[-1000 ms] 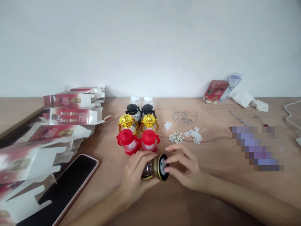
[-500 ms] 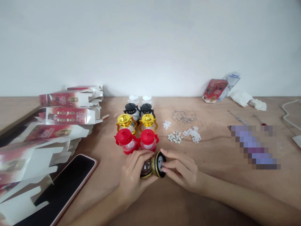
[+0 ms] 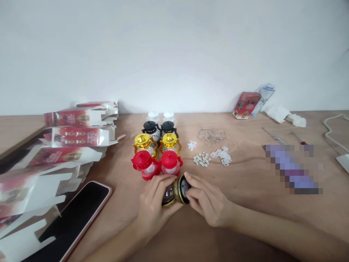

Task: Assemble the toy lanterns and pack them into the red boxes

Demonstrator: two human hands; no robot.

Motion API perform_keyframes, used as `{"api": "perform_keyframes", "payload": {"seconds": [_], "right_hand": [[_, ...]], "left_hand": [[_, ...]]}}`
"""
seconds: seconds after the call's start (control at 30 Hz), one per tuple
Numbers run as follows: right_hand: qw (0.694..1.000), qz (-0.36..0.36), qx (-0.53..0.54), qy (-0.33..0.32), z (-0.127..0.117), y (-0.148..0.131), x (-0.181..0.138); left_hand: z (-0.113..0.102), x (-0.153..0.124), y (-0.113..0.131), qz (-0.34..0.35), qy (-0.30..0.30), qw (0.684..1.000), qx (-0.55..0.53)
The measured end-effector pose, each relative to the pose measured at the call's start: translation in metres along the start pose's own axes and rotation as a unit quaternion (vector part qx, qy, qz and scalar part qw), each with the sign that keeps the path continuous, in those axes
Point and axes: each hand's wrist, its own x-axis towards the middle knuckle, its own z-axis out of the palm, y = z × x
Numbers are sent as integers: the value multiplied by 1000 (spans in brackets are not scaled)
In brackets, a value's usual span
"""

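One black-gold lantern (image 3: 178, 190) seemingly unfinished: left hand (image 3: 153, 198) gripping, right hand (image 3: 209, 204) touching base (image 3: 184, 188), grip unclear; eight others (image 3: 169, 160) standing at its 11 o'clock.

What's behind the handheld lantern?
Past the handheld lantern: two red lanterns, two gold lanterns, two black lanterns, two white lanterns, row by row. Nearer pairs partly cover farther ones; white bases can't be made out.

The wall (image 3: 174, 72) is brightest low at centre, and soft shadow dims the surface (image 3: 196, 242) between my forearms (image 3: 267, 225). Small glints show on my lantern (image 3: 177, 191); the cartons (image 3: 21, 193) look stretched and blurred toward my left.
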Motion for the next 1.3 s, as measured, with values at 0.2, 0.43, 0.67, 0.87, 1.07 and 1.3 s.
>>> {"api": "perform_keyframes", "payload": {"seconds": [0.2,0.43,0.67,0.87,1.07,1.3], "right_hand": [[1000,1,-12,3,-2,-2,3],[997,47,60,23,-2,0,4],[986,135,100,-11,-21,13,-8],[980,120,-157,-25,-34,72,-43],[933,152,-297,-132,-31,99,-60],[953,183,-194,-147,-22,102,-51]], "left_hand": [[-1,-1,-1,-2,-3,1000,3],[-2,-2,-1,2,-2,1000,2],[-2,-2,-2,-14,2,1000,-8],[-2,-1,-3,-23,1,1000,-19],[-2,-1,-2,-13,-2,1000,-13],[-1,-1,-2,-6,-7,1000,-23]]}}
